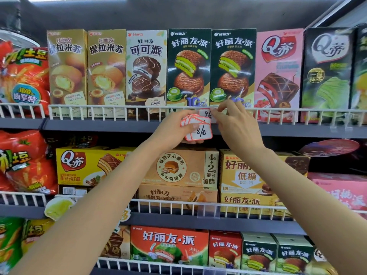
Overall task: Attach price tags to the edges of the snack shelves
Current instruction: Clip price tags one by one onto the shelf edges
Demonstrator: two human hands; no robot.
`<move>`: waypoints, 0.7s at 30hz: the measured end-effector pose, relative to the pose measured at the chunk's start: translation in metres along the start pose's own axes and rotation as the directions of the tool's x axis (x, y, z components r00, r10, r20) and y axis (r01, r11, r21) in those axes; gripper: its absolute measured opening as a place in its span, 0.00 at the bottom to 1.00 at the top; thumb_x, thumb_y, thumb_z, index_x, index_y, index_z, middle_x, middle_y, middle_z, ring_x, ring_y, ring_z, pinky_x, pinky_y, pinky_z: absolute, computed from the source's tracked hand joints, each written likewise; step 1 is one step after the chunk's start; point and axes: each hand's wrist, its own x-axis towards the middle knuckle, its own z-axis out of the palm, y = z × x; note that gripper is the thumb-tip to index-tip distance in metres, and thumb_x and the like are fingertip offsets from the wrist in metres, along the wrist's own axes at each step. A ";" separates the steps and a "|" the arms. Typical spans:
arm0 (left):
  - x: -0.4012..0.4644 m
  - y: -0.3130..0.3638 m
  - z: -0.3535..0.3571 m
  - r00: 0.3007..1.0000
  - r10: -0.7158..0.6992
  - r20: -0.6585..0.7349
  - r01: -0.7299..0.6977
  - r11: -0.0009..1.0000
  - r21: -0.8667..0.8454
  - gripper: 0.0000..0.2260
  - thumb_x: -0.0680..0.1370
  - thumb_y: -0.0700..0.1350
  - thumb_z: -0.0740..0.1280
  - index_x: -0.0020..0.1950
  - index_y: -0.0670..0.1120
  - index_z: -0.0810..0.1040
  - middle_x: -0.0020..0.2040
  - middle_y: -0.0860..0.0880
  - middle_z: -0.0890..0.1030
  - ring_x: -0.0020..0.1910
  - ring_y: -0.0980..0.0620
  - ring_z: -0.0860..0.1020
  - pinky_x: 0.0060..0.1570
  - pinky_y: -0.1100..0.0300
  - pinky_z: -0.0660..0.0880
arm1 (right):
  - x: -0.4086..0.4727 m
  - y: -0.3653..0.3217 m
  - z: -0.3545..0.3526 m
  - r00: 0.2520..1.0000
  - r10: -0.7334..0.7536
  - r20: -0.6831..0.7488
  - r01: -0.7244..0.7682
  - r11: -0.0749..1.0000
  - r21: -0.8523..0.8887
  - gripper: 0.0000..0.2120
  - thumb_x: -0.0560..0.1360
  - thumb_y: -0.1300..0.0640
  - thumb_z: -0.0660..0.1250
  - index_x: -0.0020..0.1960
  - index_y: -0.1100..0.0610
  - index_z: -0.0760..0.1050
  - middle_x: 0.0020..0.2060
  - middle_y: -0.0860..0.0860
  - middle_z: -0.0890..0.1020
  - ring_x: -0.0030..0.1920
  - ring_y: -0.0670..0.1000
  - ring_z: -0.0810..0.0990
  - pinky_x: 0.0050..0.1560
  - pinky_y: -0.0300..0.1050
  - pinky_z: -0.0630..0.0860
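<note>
Snack shelves seen from head height, read from left to right. At the far left, red crisp bags (21, 80) are stacked behind the white wire rail (119, 107) of the upper shelf, and no tag is seen on that stretch of the grey shelf edge (99, 125). Near the middle, a fanned stack of red-bordered price tags (198, 130) is held in the left hand (174, 126), thumb pressed on the top card, just in front of the shelf edge. Just beside it, a single tag (205, 114) is pinched in the fingertips of the right hand (236, 124) and is being set at the wire rail below the green pie boxes (210, 68); whether it is already seated cannot be told. Further right, a clear holder (337, 124) on the same rail appears unfilled, as does another holder (208, 210) on the rail below. The task is judged to be at an early stage, with several tags left. Open room lies in front of the shelves; the rail wires and box fronts stand close behind the fingers.
</note>
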 end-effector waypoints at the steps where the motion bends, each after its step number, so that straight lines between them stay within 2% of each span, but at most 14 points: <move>1: -0.001 0.001 0.001 1.000 0.001 -0.029 -0.001 1.000 0.005 0.17 0.78 0.39 0.64 0.67 0.45 0.70 0.53 0.45 0.81 0.46 0.47 0.83 0.47 0.49 0.81 | 0.000 -0.002 -0.004 0.997 0.068 0.042 -0.072 0.991 0.109 0.17 0.71 0.66 0.68 0.60 0.58 0.77 0.50 0.56 0.77 0.49 0.58 0.75 0.39 0.50 0.76; 3: -0.005 0.002 0.005 0.997 0.009 -0.077 -0.008 1.000 0.021 0.15 0.78 0.40 0.64 0.64 0.45 0.72 0.54 0.45 0.81 0.47 0.49 0.83 0.47 0.52 0.81 | 0.001 -0.006 -0.015 0.961 0.228 0.158 -0.273 0.880 0.390 0.13 0.78 0.58 0.61 0.60 0.56 0.76 0.47 0.51 0.77 0.48 0.51 0.74 0.41 0.47 0.73; 4: -0.009 0.003 0.007 0.995 0.012 -0.099 -0.009 1.000 0.027 0.14 0.78 0.40 0.65 0.63 0.45 0.72 0.54 0.44 0.81 0.48 0.50 0.83 0.47 0.52 0.81 | 0.002 -0.008 -0.020 0.937 0.278 0.212 -0.349 0.784 0.513 0.11 0.79 0.55 0.60 0.56 0.55 0.78 0.42 0.47 0.78 0.43 0.47 0.75 0.40 0.45 0.71; 6: -0.018 0.003 0.008 0.990 0.009 -0.139 -0.009 1.000 0.007 0.11 0.77 0.41 0.66 0.59 0.47 0.74 0.53 0.44 0.82 0.49 0.48 0.82 0.50 0.47 0.80 | -0.001 -0.012 -0.031 0.900 0.317 0.300 -0.434 0.593 0.678 0.09 0.76 0.50 0.64 0.47 0.55 0.80 0.36 0.45 0.80 0.38 0.44 0.76 0.37 0.44 0.70; 8: -0.029 0.003 0.006 0.984 -0.006 -0.177 0.001 1.000 -0.028 0.09 0.77 0.41 0.66 0.57 0.48 0.75 0.51 0.46 0.82 0.50 0.47 0.82 0.53 0.44 0.78 | -0.006 -0.019 -0.037 0.886 0.295 0.357 -0.462 0.510 0.726 0.08 0.72 0.50 0.70 0.43 0.55 0.80 0.36 0.48 0.82 0.38 0.45 0.79 0.39 0.40 0.73; 11: -0.050 0.001 -0.003 0.974 -0.020 -0.227 0.019 1.000 -0.007 0.07 0.77 0.41 0.65 0.52 0.53 0.74 0.49 0.50 0.82 0.49 0.50 0.82 0.52 0.46 0.79 | -0.015 -0.038 -0.035 0.874 0.261 0.410 -0.486 0.446 0.751 0.08 0.69 0.52 0.73 0.39 0.56 0.80 0.34 0.49 0.82 0.36 0.46 0.79 0.38 0.40 0.73; 15: -0.080 0.000 -0.027 0.956 -0.086 -0.279 0.074 0.996 -0.051 0.08 0.78 0.40 0.64 0.49 0.54 0.74 0.49 0.46 0.81 0.51 0.44 0.81 0.50 0.43 0.79 | -0.011 -0.078 -0.030 0.871 0.211 0.445 -0.491 0.314 0.813 0.07 0.70 0.53 0.73 0.36 0.55 0.79 0.31 0.48 0.80 0.33 0.46 0.77 0.39 0.45 0.75; 17: -0.094 -0.002 -0.046 0.938 -0.109 -0.328 0.086 0.993 -0.084 0.08 0.79 0.39 0.63 0.48 0.53 0.74 0.49 0.45 0.81 0.51 0.43 0.81 0.51 0.42 0.79 | -0.005 -0.105 -0.029 0.880 0.201 0.430 -0.471 0.259 0.843 0.08 0.70 0.54 0.73 0.34 0.54 0.78 0.29 0.48 0.79 0.31 0.45 0.75 0.37 0.43 0.73; 21: -0.126 -0.013 -0.094 0.898 -0.137 -0.418 0.060 0.980 -0.192 0.07 0.80 0.39 0.59 0.56 0.46 0.73 0.53 0.42 0.79 0.46 0.49 0.81 0.44 0.54 0.82 | 0.015 -0.171 -0.028 0.913 0.153 0.379 -0.404 0.214 0.889 0.08 0.71 0.55 0.71 0.35 0.55 0.77 0.30 0.50 0.79 0.32 0.46 0.74 0.34 0.41 0.72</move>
